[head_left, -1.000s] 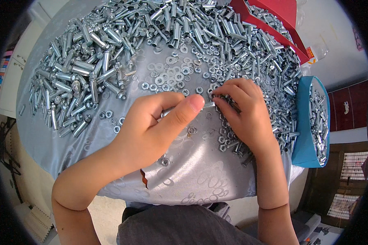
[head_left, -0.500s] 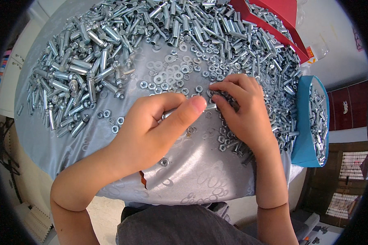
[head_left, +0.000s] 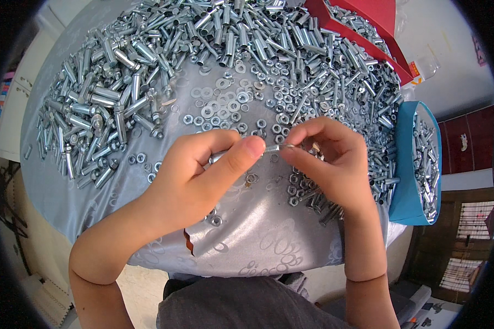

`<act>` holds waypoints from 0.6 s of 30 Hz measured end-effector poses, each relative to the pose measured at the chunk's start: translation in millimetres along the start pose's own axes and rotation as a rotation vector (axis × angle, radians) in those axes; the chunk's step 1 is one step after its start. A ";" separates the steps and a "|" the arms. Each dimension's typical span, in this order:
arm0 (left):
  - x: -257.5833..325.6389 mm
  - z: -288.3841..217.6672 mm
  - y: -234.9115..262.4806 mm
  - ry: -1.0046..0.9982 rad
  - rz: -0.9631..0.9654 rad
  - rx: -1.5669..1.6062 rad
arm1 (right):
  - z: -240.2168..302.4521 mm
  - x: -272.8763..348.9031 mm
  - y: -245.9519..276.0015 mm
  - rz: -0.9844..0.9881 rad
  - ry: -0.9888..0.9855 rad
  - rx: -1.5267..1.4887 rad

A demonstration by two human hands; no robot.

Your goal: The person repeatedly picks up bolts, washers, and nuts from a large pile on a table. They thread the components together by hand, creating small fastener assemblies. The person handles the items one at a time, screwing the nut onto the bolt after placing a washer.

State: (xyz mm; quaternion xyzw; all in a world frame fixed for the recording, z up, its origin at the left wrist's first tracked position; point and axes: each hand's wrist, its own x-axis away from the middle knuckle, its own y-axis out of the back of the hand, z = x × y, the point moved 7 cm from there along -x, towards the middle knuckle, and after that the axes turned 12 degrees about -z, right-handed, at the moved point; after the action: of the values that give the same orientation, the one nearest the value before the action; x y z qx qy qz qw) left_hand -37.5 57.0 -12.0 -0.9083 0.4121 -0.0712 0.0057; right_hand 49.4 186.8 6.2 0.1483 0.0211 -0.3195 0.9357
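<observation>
My left hand [head_left: 195,172] is closed around a metal bolt [head_left: 271,149], thumb on top, its threaded end poking out to the right. Most of the bolt is hidden in the fingers. At that end my right hand [head_left: 337,162] pinches a thin metal ring, apparently a washer [head_left: 288,146], between thumb and index finger. The ring is at the bolt's tip; whether it is around the thread I cannot tell. Just beyond the hands lie loose flat washers [head_left: 225,100] and hex nuts [head_left: 280,102] on the grey patterned tablecloth [head_left: 269,219].
Bolts with sleeves fitted [head_left: 107,104] are heaped at the left. Loose metal sleeves [head_left: 230,41] cover the far side. A red box [head_left: 362,39] at the far right and a blue box [head_left: 405,164] at the right hold more metal parts. The cloth has a tear [head_left: 188,241] near the front edge.
My right hand has come from the nuts beside the bolt to its threaded tip, now with the ring showing in its fingers. My left hand has shifted slightly left, still gripping the bolt.
</observation>
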 end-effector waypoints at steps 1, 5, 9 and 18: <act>0.1 0.2 -0.5 0.004 0.000 0.003 | -0.6 2.9 -1.9 0.030 -0.131 -0.219; 4.0 -0.1 -4.3 -0.028 0.074 -0.050 | -2.0 13.9 -9.4 0.167 -0.403 -0.464; 3.9 -0.8 -9.2 -0.075 0.176 -0.132 | -15.7 19.0 -13.7 0.168 -0.597 -0.564; 11.7 -15.9 -17.6 -0.335 0.329 -0.215 | -9.8 30.6 -31.6 0.453 -0.680 -0.849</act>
State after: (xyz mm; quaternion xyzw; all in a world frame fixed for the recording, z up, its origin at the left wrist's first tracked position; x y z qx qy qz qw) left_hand -18.9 60.6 6.4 -0.8236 0.5528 0.1265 -0.0112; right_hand 55.2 147.8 -15.6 -0.3495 -0.1863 -0.1048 0.9122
